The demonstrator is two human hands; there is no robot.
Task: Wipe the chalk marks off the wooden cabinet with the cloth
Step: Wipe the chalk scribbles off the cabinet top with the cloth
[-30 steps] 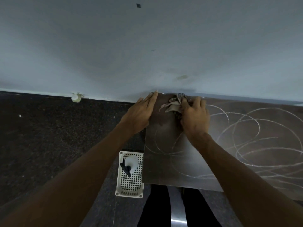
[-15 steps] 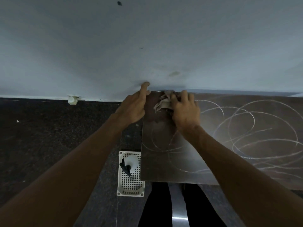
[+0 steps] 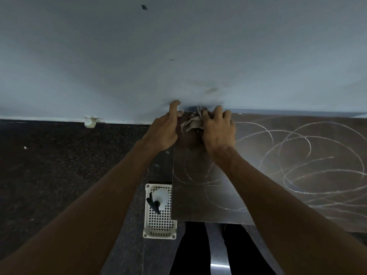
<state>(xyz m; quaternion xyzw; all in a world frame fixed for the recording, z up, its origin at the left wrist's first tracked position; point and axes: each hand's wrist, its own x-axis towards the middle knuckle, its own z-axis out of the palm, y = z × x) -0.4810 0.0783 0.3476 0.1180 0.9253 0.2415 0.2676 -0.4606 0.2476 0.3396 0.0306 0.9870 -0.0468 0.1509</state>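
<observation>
The dark wooden cabinet top [image 3: 194, 203] runs from the centre to the right edge and carries looping white chalk marks [image 3: 294, 165] over most of its surface. A crumpled beige cloth [image 3: 193, 123] lies at the cabinet's far left corner by the wall. My right hand [image 3: 218, 132] presses down on the cloth and grips it. My left hand [image 3: 163, 130] rests on the cabinet's far left corner, fingers curled, one finger touching the wall. The strip just under the cloth looks free of chalk.
A pale wall [image 3: 178, 56] rises right behind the cabinet. A white plastic basket [image 3: 159, 225] holding a white spray bottle [image 3: 159, 197] stands on the dark speckled floor [image 3: 59, 175] left of the cabinet. My dark trouser legs [image 3: 190, 251] show below the front edge.
Both hands and the cloth have slid a little farther toward the wall at the cabinet's far left corner. My left fingers have curled and one now touches the wall.
</observation>
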